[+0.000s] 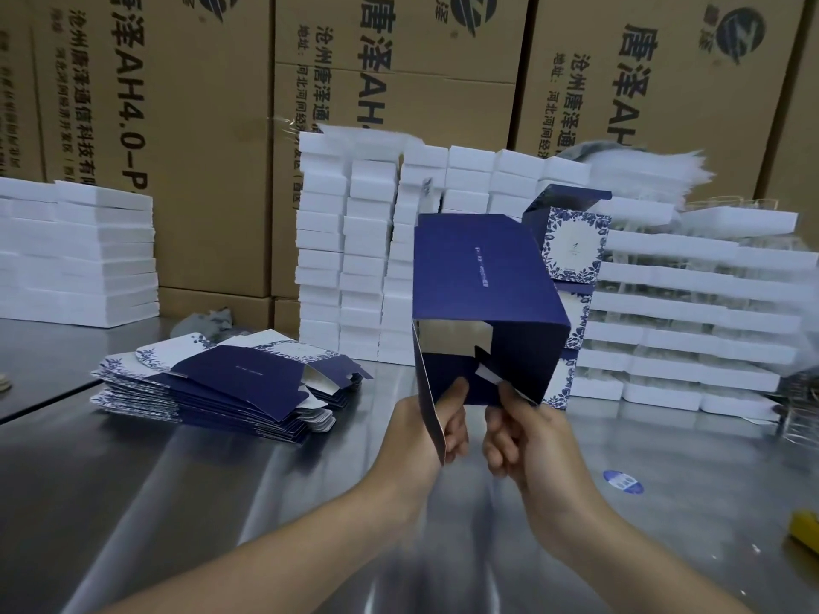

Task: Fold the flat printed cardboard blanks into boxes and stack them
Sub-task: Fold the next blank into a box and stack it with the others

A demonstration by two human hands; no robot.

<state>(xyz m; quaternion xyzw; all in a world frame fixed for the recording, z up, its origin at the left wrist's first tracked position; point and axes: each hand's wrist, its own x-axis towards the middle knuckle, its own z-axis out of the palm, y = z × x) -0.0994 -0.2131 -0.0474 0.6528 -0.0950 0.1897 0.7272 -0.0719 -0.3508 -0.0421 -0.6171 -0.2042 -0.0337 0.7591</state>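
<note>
While tall brown corrugated cartons printed with black characters wall off the back, a shiny steel table runs from them to the near edge. Stacks of flat white slabs stand on it against the cartons, at the left, in the middle and at the right.

Held up above the table's middle, in front of those stacks, is a half-formed navy blue cardboard box; its open end faces the camera and its bottom flaps are not yet closed. To the left a pile of flat navy-and-white floral printed blanks lies on the steel. Just behind the held box, to the right, a column of finished floral boxes stands, partly hidden.

The left hand pinches the box's loose left panel between thumb and curled fingers. The right hand pinches a small bottom flap at the opening.

A round blue sticker lies on the table near the right wrist.
</note>
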